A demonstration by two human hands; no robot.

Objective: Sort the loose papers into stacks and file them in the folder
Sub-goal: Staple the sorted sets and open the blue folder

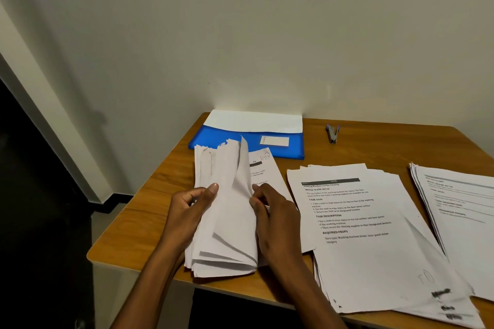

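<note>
A thick bundle of loose white papers (227, 222) lies at the left of the wooden table, its sheets curled and fanned upward. My left hand (189, 208) grips the bundle's left edge, thumb on top. My right hand (272, 211) pinches sheets at its right side, partly over a printed page beneath. A blue folder (230, 139) with white sheets sticking out of its top lies behind the bundle, against the wall. To the right sits a stack of printed pages (369, 235), and a further stack (459, 211) reaches the frame's right edge.
A small stapler (332, 134) lies near the wall, right of the folder. The table (149, 211) has a rounded front-left corner, with a dark drop to the floor at its left. A plain wall closes off the back.
</note>
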